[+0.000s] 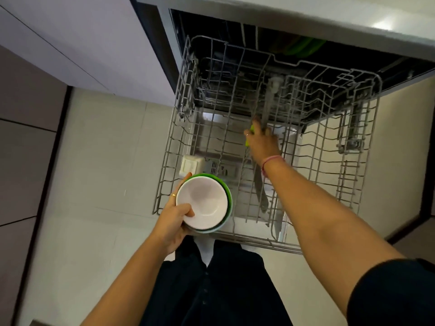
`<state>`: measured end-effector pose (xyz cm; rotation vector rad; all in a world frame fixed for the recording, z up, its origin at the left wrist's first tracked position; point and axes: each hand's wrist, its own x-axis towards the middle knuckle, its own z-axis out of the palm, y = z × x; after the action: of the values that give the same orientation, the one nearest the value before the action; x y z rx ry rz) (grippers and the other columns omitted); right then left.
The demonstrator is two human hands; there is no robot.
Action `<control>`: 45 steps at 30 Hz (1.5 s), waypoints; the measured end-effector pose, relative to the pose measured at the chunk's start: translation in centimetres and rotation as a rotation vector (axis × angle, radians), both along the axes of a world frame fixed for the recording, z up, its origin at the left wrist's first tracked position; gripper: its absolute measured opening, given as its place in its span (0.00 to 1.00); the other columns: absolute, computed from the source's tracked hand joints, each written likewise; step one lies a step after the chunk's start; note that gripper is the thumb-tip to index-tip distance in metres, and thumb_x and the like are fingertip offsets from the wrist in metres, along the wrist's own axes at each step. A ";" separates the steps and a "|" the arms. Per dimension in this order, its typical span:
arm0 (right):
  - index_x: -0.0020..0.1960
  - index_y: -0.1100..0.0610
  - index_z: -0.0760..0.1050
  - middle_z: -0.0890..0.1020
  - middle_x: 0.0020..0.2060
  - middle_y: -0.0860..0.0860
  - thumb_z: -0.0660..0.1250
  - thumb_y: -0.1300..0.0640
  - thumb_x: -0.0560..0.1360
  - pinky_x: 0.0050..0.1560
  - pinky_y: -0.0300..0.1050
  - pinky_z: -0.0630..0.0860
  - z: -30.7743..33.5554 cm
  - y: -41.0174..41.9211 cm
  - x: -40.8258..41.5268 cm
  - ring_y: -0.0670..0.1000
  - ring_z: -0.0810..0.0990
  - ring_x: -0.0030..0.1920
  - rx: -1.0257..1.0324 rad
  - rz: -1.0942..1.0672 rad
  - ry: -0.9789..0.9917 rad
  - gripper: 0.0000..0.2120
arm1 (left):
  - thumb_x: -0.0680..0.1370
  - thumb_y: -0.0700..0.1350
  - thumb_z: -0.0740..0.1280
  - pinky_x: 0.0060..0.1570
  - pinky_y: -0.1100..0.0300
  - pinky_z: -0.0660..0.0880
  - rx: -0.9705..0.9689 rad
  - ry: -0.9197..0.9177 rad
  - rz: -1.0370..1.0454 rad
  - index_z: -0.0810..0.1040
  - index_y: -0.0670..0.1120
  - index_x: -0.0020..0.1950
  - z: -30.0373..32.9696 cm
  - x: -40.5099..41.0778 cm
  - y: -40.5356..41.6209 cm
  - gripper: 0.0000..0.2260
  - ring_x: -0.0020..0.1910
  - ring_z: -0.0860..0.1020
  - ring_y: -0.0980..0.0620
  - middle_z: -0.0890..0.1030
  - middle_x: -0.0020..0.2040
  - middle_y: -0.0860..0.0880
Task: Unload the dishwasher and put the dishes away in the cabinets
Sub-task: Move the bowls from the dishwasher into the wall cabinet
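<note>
Dishwasher rack (294,142) was pulled out, mid-unload. Left hand (175,220) gripped stacked bowls (202,203) near-left; right hand (261,140) curled on something green (249,137). Next up, probably lifting it free.

Views: we have one, head-worn, wide-angle.
Position: above the standing person, at the pulled-out rack (270,142) of the dishwasher (294,57).
Direction: steeply down and slightly forward; we see the person's dark clothing at bottom centre and floor (98,161) on both sides.
Framing: both forearms enter from the bottom edge; left hand (174,222) low centre-left, right hand (261,142) near centre.
Proximity: close; the rack fills the centre and right.
Distortion: straight edges bow toward the corners.
Overlap: not applicable, single view.
</note>
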<state>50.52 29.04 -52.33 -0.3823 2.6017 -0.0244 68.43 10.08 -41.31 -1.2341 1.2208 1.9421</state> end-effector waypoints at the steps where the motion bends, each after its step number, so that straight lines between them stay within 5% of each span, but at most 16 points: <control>1: 0.69 0.58 0.64 0.60 0.71 0.61 0.59 0.64 0.78 0.60 0.64 0.69 0.4 0.0 -0.5 0.69 0.64 0.65 0.043 -0.003 0.031 0.20 | 0.72 0.27 0.54 0.32 0.54 0.78 0.002 -0.003 -0.011 0.73 0.62 0.61 0.0 0.0 -0.4 0.32 0.52 0.73 0.42 0.73 0.56 0.46; 7: 0.75 0.53 0.53 0.67 0.68 0.59 0.74 0.48 0.66 0.63 0.58 0.68 5.0 -4.0 -0.8 0.62 0.62 0.68 -0.169 -0.182 -0.036 0.45 | 0.71 0.27 0.53 0.47 0.43 0.77 0.009 0.007 -0.073 0.74 0.62 0.60 0.3 0.0 -2.2 0.32 0.52 0.73 0.42 0.74 0.55 0.46; 12: 0.73 0.56 0.60 0.72 0.66 0.56 0.67 0.43 0.72 0.63 0.54 0.66 3.6 -11.4 5.6 0.59 0.66 0.67 -0.190 0.188 -0.164 0.35 | 0.73 0.27 0.54 0.40 0.51 0.77 0.020 0.029 -0.117 0.73 0.59 0.58 1.5 0.6 -3.6 0.29 0.50 0.74 0.45 0.75 0.52 0.47; 16: 0.71 0.59 0.63 0.70 0.68 0.56 0.52 0.54 0.81 0.63 0.53 0.64 -0.4 -14.2 8.6 0.57 0.66 0.66 -0.011 0.325 -0.055 0.21 | 0.72 0.27 0.55 0.41 0.50 0.77 0.018 0.032 -0.143 0.74 0.61 0.58 1.9 1.7 -5.5 0.30 0.52 0.74 0.44 0.75 0.55 0.47; 22: 0.75 0.58 0.55 0.65 0.71 0.59 0.62 0.51 0.77 0.66 0.58 0.63 -1.8 -14.5 9.3 0.60 0.63 0.70 0.075 0.319 -0.061 0.30 | 0.71 0.27 0.55 0.40 0.49 0.79 0.012 0.050 -0.140 0.73 0.62 0.63 1.9 3.1 -7.9 0.33 0.53 0.74 0.43 0.74 0.57 0.46; 29: 0.71 0.58 0.60 0.68 0.65 0.57 0.72 0.42 0.68 0.59 0.58 0.70 -0.3 -12.3 8.6 0.60 0.67 0.65 0.112 0.330 -0.049 0.40 | 0.72 0.26 0.55 0.44 0.45 0.79 0.013 0.104 -0.137 0.72 0.64 0.62 2.8 4.6 -8.9 0.34 0.55 0.73 0.42 0.74 0.58 0.48; 32: 0.71 0.56 0.62 0.69 0.64 0.56 0.75 0.42 0.62 0.60 0.55 0.72 1.6 -10.5 8.9 0.59 0.68 0.63 -0.164 -0.056 -0.083 0.44 | 0.72 0.26 0.55 0.45 0.44 0.79 0.003 0.121 -0.151 0.72 0.63 0.63 3.4 5.4 -9.4 0.34 0.56 0.73 0.42 0.73 0.59 0.48; 36: 0.64 0.55 0.69 0.79 0.50 0.50 0.78 0.52 0.64 0.48 0.43 0.79 7.0 -8.6 10.9 0.49 0.79 0.49 -0.931 -0.866 -0.018 0.32 | 0.71 0.27 0.54 0.49 0.39 0.77 -0.015 0.144 -0.160 0.74 0.63 0.59 5.2 6.1 -9.8 0.32 0.53 0.73 0.42 0.73 0.57 0.48; 38: 0.65 0.56 0.69 0.80 0.46 0.46 0.75 0.58 0.69 0.47 0.42 0.78 10.9 -8.2 12.2 0.47 0.80 0.46 -1.241 -1.084 0.030 0.27 | 0.72 0.27 0.54 0.48 0.39 0.77 -0.015 0.153 -0.165 0.73 0.63 0.57 6.2 6.2 -9.7 0.31 0.51 0.74 0.42 0.73 0.56 0.47; 42: 0.64 0.49 0.71 0.78 0.49 0.46 0.78 0.50 0.62 0.46 0.42 0.79 18.6 -8.7 15.4 0.43 0.78 0.46 -1.705 -1.019 0.029 0.33 | 0.70 0.28 0.54 0.42 0.43 0.80 -0.006 0.195 -0.189 0.72 0.59 0.63 8.1 6.0 -8.8 0.31 0.54 0.73 0.41 0.72 0.59 0.45; 45: 0.59 0.47 0.72 0.75 0.52 0.47 0.80 0.47 0.55 0.49 0.45 0.79 22.9 -9.6 17.7 0.44 0.77 0.48 -1.762 -0.819 -0.032 0.35 | 0.70 0.29 0.53 0.36 0.47 0.80 0.014 0.235 -0.202 0.71 0.57 0.64 10.3 5.9 -7.8 0.30 0.52 0.74 0.41 0.72 0.58 0.45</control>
<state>68.23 19.43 -29.46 0.1967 1.7650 -2.4756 74.29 2.32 -30.99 -0.8564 1.3869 1.9802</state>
